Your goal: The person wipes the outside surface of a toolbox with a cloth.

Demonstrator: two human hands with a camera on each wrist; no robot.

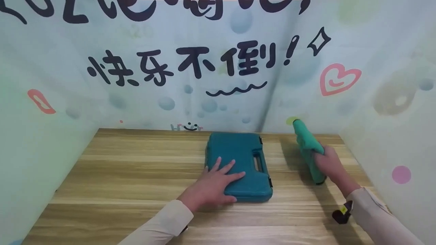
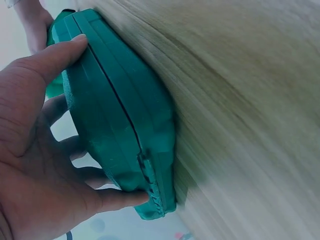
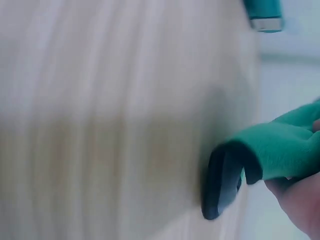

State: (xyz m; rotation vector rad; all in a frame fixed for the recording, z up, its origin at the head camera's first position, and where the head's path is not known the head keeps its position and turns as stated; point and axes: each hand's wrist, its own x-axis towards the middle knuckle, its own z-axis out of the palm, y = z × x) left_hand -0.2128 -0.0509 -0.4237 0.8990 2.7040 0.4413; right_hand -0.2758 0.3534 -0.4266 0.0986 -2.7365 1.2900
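Note:
A teal plastic case (image 1: 243, 149) lies flat on the table, its built-in carry handle (image 1: 258, 162) facing right. Fingers spread, my left hand (image 1: 213, 187) rests on the case's near left part. The left wrist view shows the thumb (image 2: 65, 55) and little finger (image 2: 120, 199) reaching over the side of the case (image 2: 115, 100), where its seam runs. To the right of the case, my right hand (image 1: 330, 161) grips a folded green cloth (image 1: 308, 148) with dark edging. In the right wrist view the cloth (image 3: 285, 147) shows a black underside, and the hand is partly cut off.
The wood-grain table (image 1: 136, 163) ends at a printed backdrop (image 1: 190, 95) behind, with pale side walls left and right (image 1: 402, 143). A black device with a yellow label (image 1: 341, 213) sits by the right sleeve.

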